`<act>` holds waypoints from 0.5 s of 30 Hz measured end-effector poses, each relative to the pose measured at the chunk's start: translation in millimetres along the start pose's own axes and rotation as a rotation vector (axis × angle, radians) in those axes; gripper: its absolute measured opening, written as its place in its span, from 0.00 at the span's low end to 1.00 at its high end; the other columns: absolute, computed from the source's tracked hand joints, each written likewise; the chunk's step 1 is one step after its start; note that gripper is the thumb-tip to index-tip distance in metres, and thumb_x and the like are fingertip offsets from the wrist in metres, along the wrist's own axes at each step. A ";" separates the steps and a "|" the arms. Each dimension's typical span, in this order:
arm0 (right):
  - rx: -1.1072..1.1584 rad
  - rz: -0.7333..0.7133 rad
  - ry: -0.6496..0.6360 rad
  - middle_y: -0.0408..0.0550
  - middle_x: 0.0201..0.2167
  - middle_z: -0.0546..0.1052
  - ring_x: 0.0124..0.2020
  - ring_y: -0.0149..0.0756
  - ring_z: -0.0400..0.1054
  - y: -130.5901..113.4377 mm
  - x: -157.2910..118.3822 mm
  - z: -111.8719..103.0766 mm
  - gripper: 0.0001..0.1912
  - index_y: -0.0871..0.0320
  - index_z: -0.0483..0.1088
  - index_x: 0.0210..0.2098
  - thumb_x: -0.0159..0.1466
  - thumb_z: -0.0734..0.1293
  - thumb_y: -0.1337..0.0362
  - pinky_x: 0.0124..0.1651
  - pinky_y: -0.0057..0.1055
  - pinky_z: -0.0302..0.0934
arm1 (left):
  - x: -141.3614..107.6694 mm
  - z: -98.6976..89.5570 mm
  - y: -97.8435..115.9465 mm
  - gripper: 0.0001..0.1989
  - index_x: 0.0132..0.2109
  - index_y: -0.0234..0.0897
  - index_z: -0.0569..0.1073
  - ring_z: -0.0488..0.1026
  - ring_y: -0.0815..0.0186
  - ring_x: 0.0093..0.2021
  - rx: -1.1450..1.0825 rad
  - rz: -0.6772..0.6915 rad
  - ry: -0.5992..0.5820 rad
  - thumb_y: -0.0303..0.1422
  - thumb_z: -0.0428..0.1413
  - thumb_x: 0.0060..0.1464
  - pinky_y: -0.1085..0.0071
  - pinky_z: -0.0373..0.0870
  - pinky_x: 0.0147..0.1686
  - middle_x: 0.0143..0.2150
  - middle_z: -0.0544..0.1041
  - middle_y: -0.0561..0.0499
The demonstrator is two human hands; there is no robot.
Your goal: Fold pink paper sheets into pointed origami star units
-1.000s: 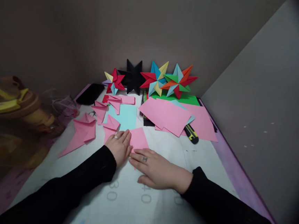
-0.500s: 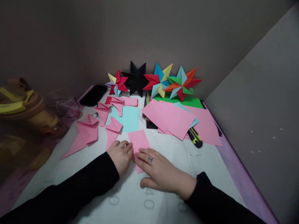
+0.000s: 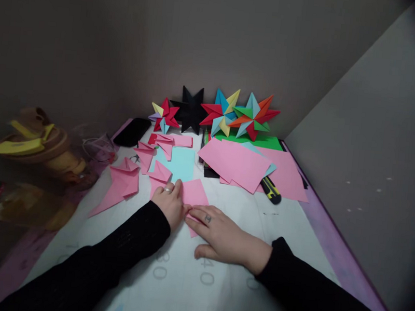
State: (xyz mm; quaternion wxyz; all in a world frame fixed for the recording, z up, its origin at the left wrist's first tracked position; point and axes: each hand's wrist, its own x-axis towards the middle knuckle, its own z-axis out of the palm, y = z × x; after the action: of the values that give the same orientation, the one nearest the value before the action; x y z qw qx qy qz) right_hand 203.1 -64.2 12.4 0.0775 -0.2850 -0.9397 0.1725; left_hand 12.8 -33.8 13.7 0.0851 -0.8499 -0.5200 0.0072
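A pink sheet of paper (image 3: 195, 193) lies on the white work surface in front of me, partly hidden under my hands. My left hand (image 3: 170, 201) is curled at the sheet's left edge, its fingers drawn together on the paper and its thumb pointing toward my right hand. Flat across the sheet's lower part rests my right hand (image 3: 217, 231), fingers stretched out and thumb apart. Just left of my left hand are folded pink paper pieces, one close by (image 3: 160, 171) and a larger one (image 3: 122, 184) farther left.
Several folded paper stars (image 3: 223, 112) stand against the wall. Pink sheets (image 3: 236, 163) lie at the back right with a yellow-black cutter (image 3: 271, 190). A light-blue sheet (image 3: 179, 163) and a black phone (image 3: 133, 132) lie at the back left. A bottle (image 3: 17, 204) lies left.
My left hand has slid slightly up along the sheet's left edge, its index finger now reaching farther forward. My right hand stays almost in place. The view has shifted slightly.
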 end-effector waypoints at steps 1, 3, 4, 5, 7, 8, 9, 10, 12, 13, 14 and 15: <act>0.003 0.016 -0.008 0.61 0.60 0.61 0.61 0.50 0.50 -0.7 1.4 0.1 0.40 0.65 0.57 0.61 0.57 0.68 0.47 0.62 0.44 0.46 | 0.5 0.6 -0.5 0.21 0.48 0.27 0.76 0.66 0.48 0.53 -0.003 -0.009 0.000 0.40 0.49 0.60 0.56 0.64 0.41 0.61 0.65 0.37; 0.003 0.056 -0.021 0.61 0.60 0.61 0.60 0.50 0.51 -1.9 5.1 1.3 0.42 0.64 0.55 0.62 0.57 0.68 0.46 0.61 0.45 0.47 | 1.3 1.7 -2.2 0.21 0.48 0.26 0.75 0.66 0.48 0.53 -0.017 -0.022 -0.008 0.40 0.49 0.60 0.55 0.64 0.42 0.62 0.64 0.37; -0.001 0.079 -0.022 0.62 0.59 0.61 0.60 0.51 0.51 -2.4 7.0 2.3 0.43 0.64 0.55 0.62 0.57 0.67 0.45 0.61 0.46 0.47 | 1.7 2.2 -3.2 0.21 0.49 0.25 0.74 0.66 0.48 0.53 -0.026 -0.030 -0.012 0.39 0.49 0.59 0.55 0.64 0.42 0.62 0.64 0.37; -0.007 0.100 -0.018 0.62 0.59 0.60 0.59 0.52 0.51 -3.0 8.5 3.1 0.44 0.64 0.54 0.62 0.56 0.67 0.44 0.60 0.47 0.47 | 2.0 2.6 -4.3 0.22 0.50 0.25 0.74 0.66 0.48 0.52 -0.033 -0.038 -0.015 0.39 0.49 0.59 0.55 0.64 0.42 0.61 0.64 0.37; -0.014 0.123 -0.002 0.63 0.58 0.61 0.58 0.53 0.52 -4.3 9.9 3.6 0.44 0.64 0.55 0.62 0.56 0.67 0.43 0.60 0.48 0.47 | 2.3 3.1 -6.1 0.23 0.53 0.25 0.72 0.66 0.47 0.52 -0.037 -0.051 -0.012 0.39 0.48 0.59 0.55 0.64 0.42 0.61 0.63 0.36; -0.012 0.121 0.006 0.62 0.57 0.62 0.58 0.53 0.52 -5.1 9.5 3.0 0.43 0.64 0.57 0.61 0.55 0.68 0.44 0.59 0.47 0.48 | 2.2 3.2 -6.6 0.23 0.54 0.24 0.71 0.66 0.48 0.51 -0.035 -0.055 -0.008 0.39 0.48 0.60 0.55 0.64 0.42 0.61 0.63 0.36; -0.004 0.108 0.013 0.62 0.55 0.63 0.57 0.52 0.53 -5.9 8.4 1.8 0.41 0.64 0.59 0.59 0.55 0.68 0.44 0.59 0.47 0.49 | 1.9 3.3 -6.9 0.24 0.54 0.25 0.70 0.66 0.48 0.51 -0.031 -0.057 -0.005 0.39 0.47 0.60 0.55 0.64 0.42 0.61 0.64 0.36; 0.008 0.087 0.018 0.61 0.53 0.65 0.56 0.51 0.54 -6.7 6.6 0.4 0.39 0.63 0.62 0.57 0.55 0.69 0.45 0.58 0.46 0.50 | 1.6 3.3 -7.0 0.24 0.54 0.25 0.70 0.66 0.48 0.51 -0.027 -0.058 -0.004 0.39 0.47 0.60 0.55 0.64 0.42 0.61 0.64 0.36; 0.039 0.036 0.033 0.59 0.50 0.66 0.54 0.49 0.55 -8.0 2.0 -2.9 0.32 0.62 0.68 0.51 0.56 0.68 0.46 0.56 0.44 0.52 | 1.1 3.4 -6.7 0.24 0.54 0.25 0.70 0.67 0.49 0.50 -0.018 -0.062 -0.004 0.39 0.46 0.60 0.56 0.64 0.42 0.60 0.64 0.37; 0.054 0.011 0.046 0.58 0.48 0.66 0.53 0.48 0.56 -8.3 -0.4 -4.3 0.28 0.61 0.70 0.48 0.57 0.68 0.46 0.55 0.44 0.53 | 1.1 3.7 -6.5 0.24 0.54 0.25 0.70 0.67 0.49 0.50 -0.014 -0.063 -0.003 0.40 0.46 0.60 0.56 0.64 0.42 0.60 0.65 0.37; 0.068 -0.013 0.062 0.58 0.47 0.67 0.52 0.47 0.57 -8.3 -2.5 -5.4 0.25 0.60 0.72 0.46 0.58 0.67 0.47 0.55 0.43 0.53 | 1.5 4.1 -6.4 0.24 0.54 0.25 0.70 0.67 0.49 0.50 -0.010 -0.064 0.000 0.40 0.46 0.60 0.56 0.64 0.42 0.60 0.65 0.37; 0.082 -0.037 0.078 0.57 0.46 0.67 0.52 0.46 0.57 -7.9 -4.3 -6.2 0.23 0.59 0.74 0.43 0.59 0.67 0.47 0.54 0.43 0.53 | 2.1 4.6 -6.5 0.24 0.54 0.25 0.70 0.67 0.49 0.50 -0.007 -0.064 0.003 0.40 0.46 0.60 0.56 0.64 0.43 0.60 0.65 0.37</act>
State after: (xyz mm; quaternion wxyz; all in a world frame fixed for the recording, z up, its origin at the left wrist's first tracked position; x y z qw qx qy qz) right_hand 204.2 -71.0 20.9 0.1290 -0.2706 -0.9332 0.1980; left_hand 7.6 -28.4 10.3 0.0829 -0.8333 -0.5466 0.0013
